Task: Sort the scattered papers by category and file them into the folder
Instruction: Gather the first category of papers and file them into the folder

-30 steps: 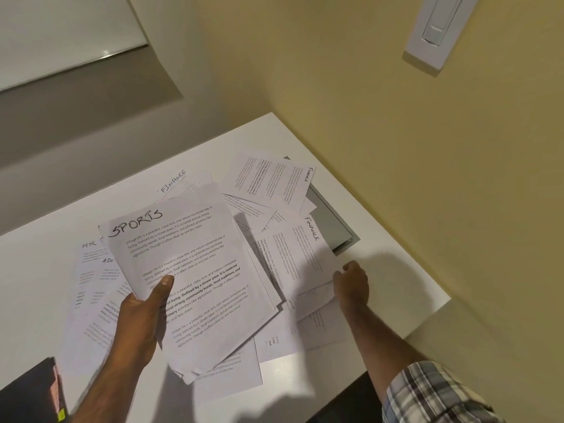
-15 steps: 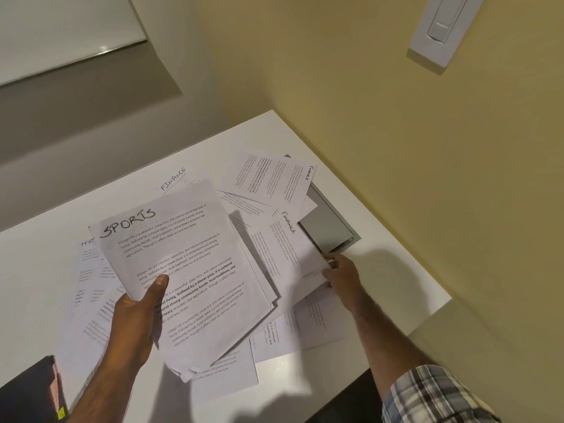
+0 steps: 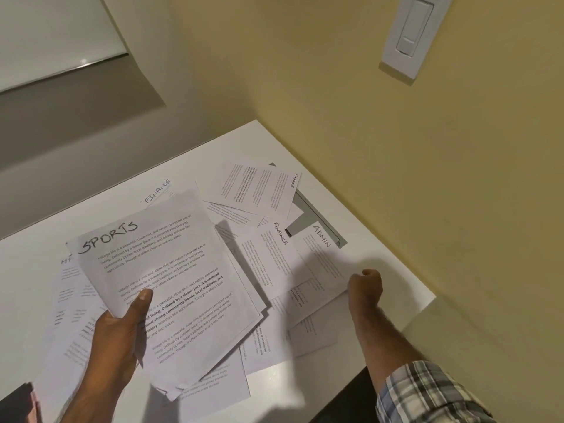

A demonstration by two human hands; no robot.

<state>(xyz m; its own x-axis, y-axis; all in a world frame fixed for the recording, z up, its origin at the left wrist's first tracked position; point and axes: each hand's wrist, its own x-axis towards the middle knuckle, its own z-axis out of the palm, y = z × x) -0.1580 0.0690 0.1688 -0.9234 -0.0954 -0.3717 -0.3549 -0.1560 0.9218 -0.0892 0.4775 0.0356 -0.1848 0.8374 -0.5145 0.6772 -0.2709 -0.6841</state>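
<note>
My left hand (image 3: 117,337) holds a stack of sheets above the table, thumb on the top page headed SPORTS (image 3: 171,279). My right hand (image 3: 364,286) pinches the near right edge of a sheet headed ADMIN (image 3: 323,264) and holds it slightly lifted. Beside it lies a sheet headed FINANCE (image 3: 268,257); another FINANCE sheet (image 3: 259,187) lies farther back, and a third FINANCE heading (image 3: 157,190) peeks out behind the stack. The grey folder (image 3: 308,218) lies against the wall, mostly covered by papers.
More printed sheets (image 3: 70,297) are scattered over the white table (image 3: 393,282), under and left of the held stack. A dark object (image 3: 18,404) sits at the lower left corner. The yellow wall with a white switch (image 3: 410,35) borders the table on the right.
My right hand let the FINANCE sheet drop and moved right, drawing out the ADMIN sheet, which now shows its heading. The SPORTS stack in my left hand stayed almost still.
</note>
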